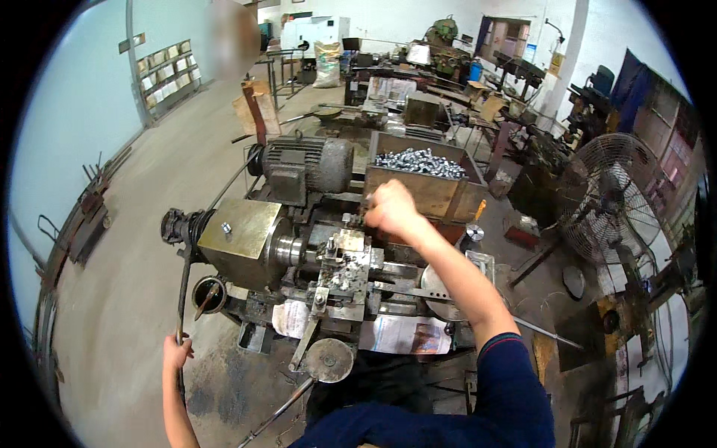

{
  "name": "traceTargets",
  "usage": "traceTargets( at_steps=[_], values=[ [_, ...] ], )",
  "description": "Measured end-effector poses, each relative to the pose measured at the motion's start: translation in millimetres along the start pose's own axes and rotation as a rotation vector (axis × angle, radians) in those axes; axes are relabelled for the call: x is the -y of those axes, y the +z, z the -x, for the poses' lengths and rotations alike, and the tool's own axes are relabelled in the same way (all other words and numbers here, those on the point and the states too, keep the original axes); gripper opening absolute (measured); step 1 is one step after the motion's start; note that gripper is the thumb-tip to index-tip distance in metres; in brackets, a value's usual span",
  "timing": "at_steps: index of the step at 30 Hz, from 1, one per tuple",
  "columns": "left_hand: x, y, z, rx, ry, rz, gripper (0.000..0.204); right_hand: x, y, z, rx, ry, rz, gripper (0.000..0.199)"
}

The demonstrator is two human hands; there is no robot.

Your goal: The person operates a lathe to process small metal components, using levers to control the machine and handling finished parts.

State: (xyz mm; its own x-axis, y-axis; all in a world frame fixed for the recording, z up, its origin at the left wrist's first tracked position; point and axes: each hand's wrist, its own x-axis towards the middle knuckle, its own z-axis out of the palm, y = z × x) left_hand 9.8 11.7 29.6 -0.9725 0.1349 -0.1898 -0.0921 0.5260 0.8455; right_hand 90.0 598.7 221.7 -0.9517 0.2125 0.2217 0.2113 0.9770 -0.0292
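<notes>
My left hand (pixel 178 351) is wrapped round a long dark lever rod (pixel 184 299), which runs up to the pulley (pixel 179 226) at the left end of a small lathe. Over the lathe's far side, just in front of a wooden bin (pixel 418 193), my right hand (pixel 391 207) is closed, its fingers curled. A small shiny bit shows at its fingertips, too small to name. Below that hand lies the chip-covered tool slide (pixel 343 276), beside the bright chuck end (pixel 286 250). A small metal piece (pixel 226 227) rests on the brass-coloured headstock cover (pixel 239 231).
The bin holds many small shiny metal parts (pixel 422 162). Behind the headstock sits a grey electric motor (pixel 308 163). A pot with a brush (pixel 209 295) hangs at the left front. Near me are a round-ended handle (pixel 329 361) and newspaper (pixel 407 334); a large fan (pixel 609 198) stands right.
</notes>
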Motion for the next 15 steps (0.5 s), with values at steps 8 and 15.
traceTargets(
  at_steps=[8, 15],
  values=[
    [3, 4, -1, -0.051, 0.114, 0.072, 0.022, -75, -13, 55, -0.409, 0.019, -0.264, 0.050],
    [16, -30, 14, 0.043, -0.037, 0.141, 0.034, -152, 14, 256, -0.298, 0.412, -0.336, 0.042]
  ],
)
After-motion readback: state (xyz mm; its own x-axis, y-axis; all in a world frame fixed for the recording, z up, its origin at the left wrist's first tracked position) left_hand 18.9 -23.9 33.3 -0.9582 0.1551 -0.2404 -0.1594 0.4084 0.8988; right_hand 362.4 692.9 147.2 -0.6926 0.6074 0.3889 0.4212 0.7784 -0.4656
